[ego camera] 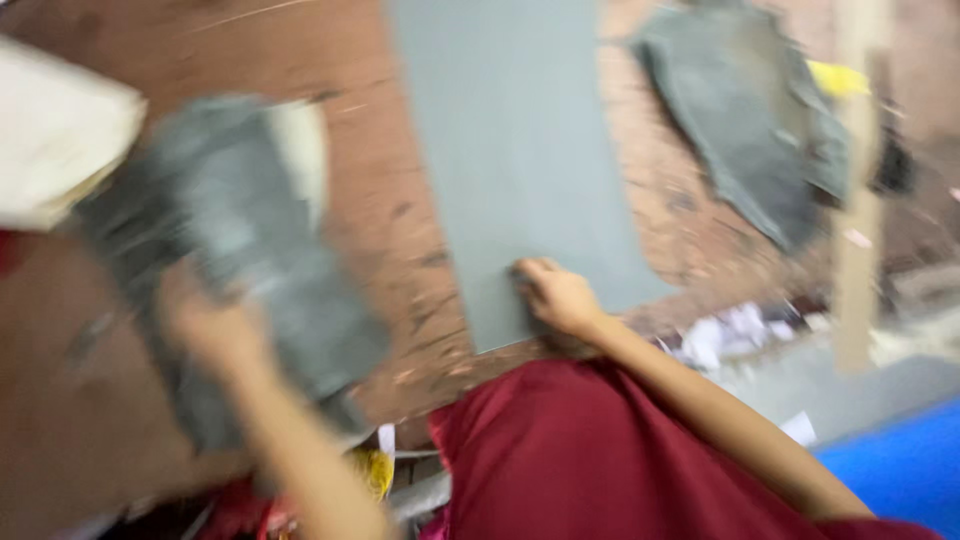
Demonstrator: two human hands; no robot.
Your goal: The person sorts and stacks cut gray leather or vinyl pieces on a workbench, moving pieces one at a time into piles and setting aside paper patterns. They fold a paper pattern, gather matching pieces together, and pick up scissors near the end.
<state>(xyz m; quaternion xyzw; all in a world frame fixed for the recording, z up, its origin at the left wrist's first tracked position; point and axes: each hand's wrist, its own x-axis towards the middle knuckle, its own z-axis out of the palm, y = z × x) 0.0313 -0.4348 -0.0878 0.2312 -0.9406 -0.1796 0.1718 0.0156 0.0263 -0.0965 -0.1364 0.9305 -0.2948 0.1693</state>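
The view is blurred by motion. My left hand (215, 325) grips a bundle of grey fabric pieces (250, 250) held above the brown work table (380, 200). My right hand (558, 295) presses its fingers on the near corner of a long flat grey sheet (520, 150) that lies on the table and runs away from me. My dark red garment (590, 450) fills the lower middle.
A crumpled grey fabric piece (745, 110) lies at the far right of the table with a yellow scrap (838, 78) beside it. A pale wooden strip (858, 200) stands at the right. White scraps (725, 335) lie below the table edge. A blue surface (900, 470) is at the lower right.
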